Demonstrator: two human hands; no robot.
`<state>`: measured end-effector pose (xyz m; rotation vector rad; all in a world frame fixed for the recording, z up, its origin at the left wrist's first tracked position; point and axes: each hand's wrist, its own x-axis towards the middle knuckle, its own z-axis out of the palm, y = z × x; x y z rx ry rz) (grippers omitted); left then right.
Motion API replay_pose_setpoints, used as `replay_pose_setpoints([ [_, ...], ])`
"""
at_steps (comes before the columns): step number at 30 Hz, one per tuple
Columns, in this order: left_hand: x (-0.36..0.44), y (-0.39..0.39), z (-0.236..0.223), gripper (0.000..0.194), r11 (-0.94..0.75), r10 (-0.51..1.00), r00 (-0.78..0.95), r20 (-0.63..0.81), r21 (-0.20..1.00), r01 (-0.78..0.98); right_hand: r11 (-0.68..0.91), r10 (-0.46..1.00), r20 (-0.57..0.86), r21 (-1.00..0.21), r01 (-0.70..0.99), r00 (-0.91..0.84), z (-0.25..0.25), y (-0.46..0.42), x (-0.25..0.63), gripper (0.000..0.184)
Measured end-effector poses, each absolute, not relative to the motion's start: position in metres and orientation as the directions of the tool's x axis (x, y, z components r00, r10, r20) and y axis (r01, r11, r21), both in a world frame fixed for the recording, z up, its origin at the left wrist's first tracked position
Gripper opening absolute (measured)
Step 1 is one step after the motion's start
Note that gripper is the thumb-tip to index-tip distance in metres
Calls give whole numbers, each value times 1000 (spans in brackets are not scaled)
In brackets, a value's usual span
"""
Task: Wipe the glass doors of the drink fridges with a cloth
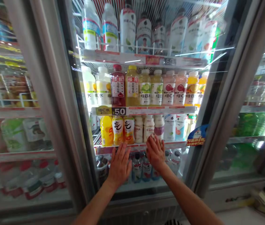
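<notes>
My left hand (120, 165) is raised in front of the lower shelves of a drinks fridge, fingers stretched up and holding nothing. Its fingertips reach the shelf edge below two yellow-orange bottles (123, 128) with black lettering. My right hand (156, 153) is a little higher, its fingers extended over the lower part of a cream-white bottle (149, 123) and beside a bottle with a purple label (159, 126). Whether its fingertips touch a bottle or a glass pane cannot be made out. Behind both hands are dark-capped clear bottles (137, 168) on the bottom shelf, partly hidden.
Above are a shelf of coloured juice bottles (132, 87) with a price strip (119, 111) and a top shelf of white-labelled bottles (128, 28). Metal door frames (50, 93) stand at both sides. A blue sticker (196, 136) sits at right. Neighbouring fridge sections hold more bottles (32, 178).
</notes>
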<state>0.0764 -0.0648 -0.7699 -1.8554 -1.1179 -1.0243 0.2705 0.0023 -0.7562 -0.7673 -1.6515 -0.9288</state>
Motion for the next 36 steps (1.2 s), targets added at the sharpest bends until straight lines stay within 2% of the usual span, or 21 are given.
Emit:
replay_pose_setpoints([
  [3,95,-59,-767,64,-398,322,346,881,-206,894,515,29,937,284,809,-347,-757,8,291,36],
  [5,107,-56,-763,62,-418,303,357,884,-213,883,475,-5,968,224,851,-251,-747,15,305,41],
  [7,117,-54,-760,61,-435,287,364,886,-218,874,426,-42,994,110,898,-102,-740,21,318,49],
  [9,125,-53,-758,59,-450,284,377,881,-225,864,399,-34,998,66,914,-57,-747,22,329,55],
  [12,133,-50,-757,58,-464,292,396,871,-233,855,390,51,980,157,907,-191,-767,21,346,60],
  [14,137,-47,-754,60,-469,286,406,868,-243,849,375,56,976,176,910,-212,-766,25,361,61],
  [19,145,-38,-739,62,-475,242,406,882,-257,842,325,-58,989,-109,939,135,-734,46,395,53],
  [23,144,-34,-729,61,-465,227,399,888,-261,846,359,-7,998,-60,931,68,-751,45,404,56],
  [25,141,-31,-722,61,-461,212,402,891,-271,845,361,12,997,-81,929,82,-749,47,413,55],
  [29,134,-22,-699,61,-439,162,373,914,-271,856,373,8,929,-347,861,371,-698,59,433,49],
  [31,130,-18,-690,59,-422,141,356,924,-269,866,384,6,905,-395,835,426,-677,59,431,50],
  [33,125,-15,-683,58,-410,123,356,926,-279,868,408,12,954,-277,870,299,-673,55,421,51],
  [36,116,-14,-676,58,-389,112,352,929,-285,876,445,47,998,8,895,-32,-676,51,413,50],
])
